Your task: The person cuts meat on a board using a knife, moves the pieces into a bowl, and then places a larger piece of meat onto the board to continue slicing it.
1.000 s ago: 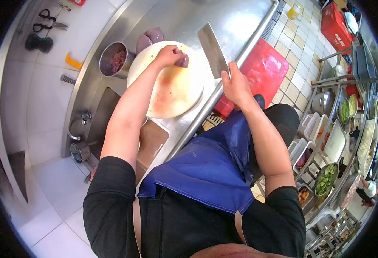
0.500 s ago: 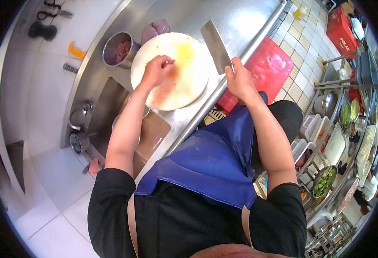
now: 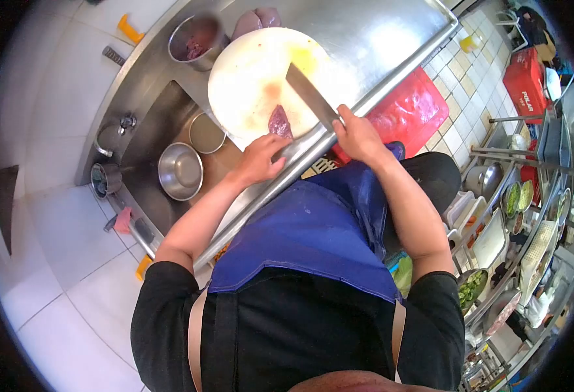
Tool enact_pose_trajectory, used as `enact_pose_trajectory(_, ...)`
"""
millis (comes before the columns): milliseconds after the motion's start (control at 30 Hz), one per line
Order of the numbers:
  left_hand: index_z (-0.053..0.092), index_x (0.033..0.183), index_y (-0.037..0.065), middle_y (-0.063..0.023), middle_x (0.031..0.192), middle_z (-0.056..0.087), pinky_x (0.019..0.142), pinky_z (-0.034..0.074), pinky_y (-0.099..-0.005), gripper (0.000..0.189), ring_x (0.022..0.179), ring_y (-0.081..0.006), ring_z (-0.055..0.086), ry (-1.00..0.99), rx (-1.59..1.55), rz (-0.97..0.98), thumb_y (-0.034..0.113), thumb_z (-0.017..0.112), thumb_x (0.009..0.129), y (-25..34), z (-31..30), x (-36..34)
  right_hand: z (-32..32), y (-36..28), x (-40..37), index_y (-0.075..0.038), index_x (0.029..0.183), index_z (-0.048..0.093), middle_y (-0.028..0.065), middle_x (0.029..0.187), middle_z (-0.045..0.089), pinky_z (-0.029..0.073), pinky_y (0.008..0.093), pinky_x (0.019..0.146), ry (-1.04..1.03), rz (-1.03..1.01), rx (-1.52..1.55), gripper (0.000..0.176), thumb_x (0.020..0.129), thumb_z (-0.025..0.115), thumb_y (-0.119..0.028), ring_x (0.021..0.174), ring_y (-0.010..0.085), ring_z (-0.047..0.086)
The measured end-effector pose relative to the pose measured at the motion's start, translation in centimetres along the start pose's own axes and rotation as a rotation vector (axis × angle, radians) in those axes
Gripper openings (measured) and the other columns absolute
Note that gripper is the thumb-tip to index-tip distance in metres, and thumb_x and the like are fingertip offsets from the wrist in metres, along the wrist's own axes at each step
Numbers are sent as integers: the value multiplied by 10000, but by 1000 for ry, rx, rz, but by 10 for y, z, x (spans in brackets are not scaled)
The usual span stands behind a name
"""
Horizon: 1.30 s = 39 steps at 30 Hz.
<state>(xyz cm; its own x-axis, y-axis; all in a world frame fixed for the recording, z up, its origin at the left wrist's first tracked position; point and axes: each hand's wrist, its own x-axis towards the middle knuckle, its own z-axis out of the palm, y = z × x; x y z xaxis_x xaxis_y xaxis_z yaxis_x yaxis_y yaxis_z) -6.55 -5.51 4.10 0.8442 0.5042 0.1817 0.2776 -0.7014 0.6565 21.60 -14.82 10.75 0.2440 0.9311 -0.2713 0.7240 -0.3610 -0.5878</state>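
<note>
A round white cutting board (image 3: 241, 85) with reddish and yellow stains lies on the steel counter. Near its front edge is a dark red piece of meat (image 3: 278, 121). The fingers of my left hand (image 3: 264, 159) are on the meat's near end, with the thumb apart on the near side. My right hand (image 3: 359, 136) is wrapped round the handle of a cleaver (image 3: 312, 95), whose broad blade reaches over the board's right part, right of the meat. A steel pot (image 3: 212, 60) with cut meat inside stands behind the board, beside a larger smooth purplish piece of meat (image 3: 255, 23).
On the left is a steel sink (image 3: 159, 111) holding a steel bowl (image 3: 181, 171) and another round container (image 3: 207, 133), with a faucet (image 3: 127, 123) behind. A red plastic container (image 3: 411, 108) sits below the counter edge. Shelves with food trays (image 3: 496, 228) stand at right.
My left hand has moved from the board's middle to its near edge, onto the piece of meat. The cleaver has swung left over the board. The view has shifted slightly.
</note>
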Motion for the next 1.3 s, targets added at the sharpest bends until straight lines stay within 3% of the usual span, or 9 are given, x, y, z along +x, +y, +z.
enact_pose_trajectory(33, 711, 1284, 65, -141, 1145, 712, 889, 578, -405, 415, 968, -315, 707, 7, -2, -1, 128, 745, 875, 0, -3, -1, 4, -2, -4, -22, 1319, 533, 349, 977, 702, 503, 641, 851, -49, -21, -4, 353, 1050, 563, -249, 978, 557, 665)
enact_pose_trajectory(100, 706, 1268, 46, -149, 1155, 709, 886, 576, -405, 384, 977, -307, 710, 106, -103, -397, 138, 746, 897, -3, -8, 1, 17, -5, -12, -17, 1311, 533, 338, 961, 704, 509, 638, 826, -50, -77, -27, 333, 1046, 553, -218, 945, 542, 674)
enact_pose_trajectory(133, 710, 1235, 26, -158, 1133, 709, 878, 573, -402, 342, 969, -300, 711, 204, -98, -453, 127, 745, 911, -8, -6, 7, 24, -8, -15, -18, 1313, 529, 333, 956, 705, 512, 635, 823, -52, -112, -65, 325, 1046, 545, -203, 936, 535, 678)
enact_pose_trajectory(233, 722, 1192, 15, -164, 1127, 708, 865, 572, -399, 284, 966, -312, 711, 230, -69, -440, 111, 729, 925, -16, -10, 26, 35, -24, -23, -7, 1310, 512, 307, 928, 708, 524, 623, 812, -58, -151, -125, 310, 1044, 526, -165, 912, 507, 690)
enact_pose_trajectory(400, 745, 1128, 13, -170, 1133, 712, 938, 549, -443, 233, 1037, -361, 685, 119, 34, -248, 127, 725, 926, -38, 4, 37, 44, -45, -39, 12, 1216, 504, 279, 865, 704, 543, 605, 750, -19, -109, -180, 238, 1039, 511, -147, 853, 478, 704)
enact_pose_trajectory(467, 750, 1120, 14, -168, 1143, 717, 970, 534, -461, 234, 1065, -375, 669, 174, 99, -158, 129, 724, 918, -41, 9, 37, 44, -50, -49, 13, 1176, 492, 289, 871, 692, 553, 598, 724, -47, -81, -208, 191, 1038, 482, -118, 842, 476, 709)
enact_pose_trajectory(800, 766, 1094, 13, -170, 1143, 726, 971, 538, -460, 247, 1072, -382, 664, 174, 121, -173, 142, 714, 891, -37, 11, 37, 41, -65, -72, 17, 1229, 480, 279, 940, 690, 586, 566, 728, -102, -28, -265, 263, 983, 516, -68, 852, 462, 723)
enact_pose_trajectory(1300, 741, 1140, 36, -156, 1154, 711, 982, 529, -444, 269, 1107, -367, 661, 251, 41, -196, 153, 746, 898, -39, 14, 31, 66, -64, -4, -4, 1156, 490, 260, 893, 726, 588, 567, 742, -26, -80, -253, 203, 962, 520, -56, 869, 458, 741)
